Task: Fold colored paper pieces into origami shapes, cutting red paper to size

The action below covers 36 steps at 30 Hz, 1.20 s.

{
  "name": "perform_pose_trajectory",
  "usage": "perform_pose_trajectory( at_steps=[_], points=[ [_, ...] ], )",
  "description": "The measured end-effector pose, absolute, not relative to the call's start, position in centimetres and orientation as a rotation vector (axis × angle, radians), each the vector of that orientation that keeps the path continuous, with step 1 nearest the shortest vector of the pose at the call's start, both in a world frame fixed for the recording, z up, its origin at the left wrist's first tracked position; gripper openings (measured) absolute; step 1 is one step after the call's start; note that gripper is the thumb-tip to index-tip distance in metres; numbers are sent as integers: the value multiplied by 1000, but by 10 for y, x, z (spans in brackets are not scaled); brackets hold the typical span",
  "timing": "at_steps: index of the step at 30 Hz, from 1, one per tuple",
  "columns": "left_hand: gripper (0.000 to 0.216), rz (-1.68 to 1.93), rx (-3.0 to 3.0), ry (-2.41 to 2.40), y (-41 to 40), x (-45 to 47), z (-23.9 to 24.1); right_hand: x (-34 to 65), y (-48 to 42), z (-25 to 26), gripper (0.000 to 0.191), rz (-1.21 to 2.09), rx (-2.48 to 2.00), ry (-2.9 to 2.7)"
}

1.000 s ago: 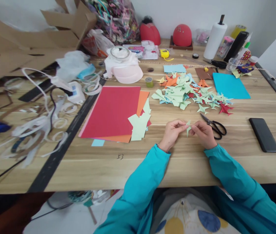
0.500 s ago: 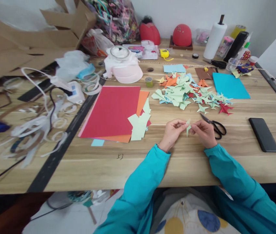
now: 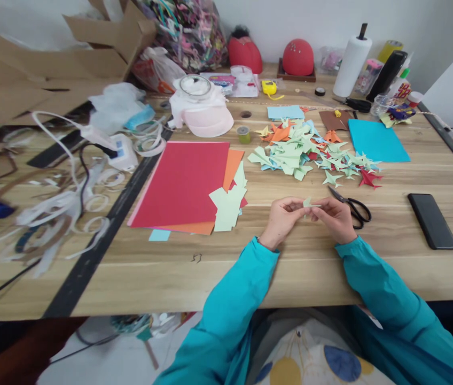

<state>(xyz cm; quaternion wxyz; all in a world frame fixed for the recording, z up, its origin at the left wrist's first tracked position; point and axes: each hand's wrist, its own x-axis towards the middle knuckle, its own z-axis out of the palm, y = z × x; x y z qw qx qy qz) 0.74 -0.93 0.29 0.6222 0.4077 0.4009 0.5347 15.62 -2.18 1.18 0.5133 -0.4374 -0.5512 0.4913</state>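
My left hand (image 3: pixel 284 218) and my right hand (image 3: pixel 335 218) meet over the wooden table (image 3: pixel 298 267), both pinching a small pale green folded paper piece (image 3: pixel 307 202) between their fingertips. Only a small part of the paper shows above the fingers. Black scissors (image 3: pixel 350 204) lie just right of my right hand. A heap of folded paper shapes (image 3: pixel 310 152), mostly pale green with some orange and red, lies beyond my hands. Left of my left hand sit pale green paper squares (image 3: pixel 228 206) on a stack of red and orange sheets (image 3: pixel 184 184).
A black phone (image 3: pixel 432 221) lies at the right. A blue sheet (image 3: pixel 376 140), a paper towel roll (image 3: pixel 351 61), bottles and red domes stand at the back. White tape rolls, cables and cardboard crowd the left side beyond a black strip (image 3: pixel 102 235).
The paper piece hung lower between my fingers before; now it is turned and sits more tucked into my fingertips. My hands stay in the same place.
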Motion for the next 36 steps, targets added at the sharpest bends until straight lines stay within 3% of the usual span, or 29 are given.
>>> perform_pose_trajectory(
  at_steps=[19,27,36],
  points=[
    [35,1225,915,906,-10,9,4,155,-22,12,30,1101,-1075,-1328],
    [29,1063,925,808,-11,10,6,157,-20,15,30,1030,-1093,-1260],
    [30,1067,1036,936,-12,10,2,155,-16,10,34,1231,-1135,-1214]
  ],
)
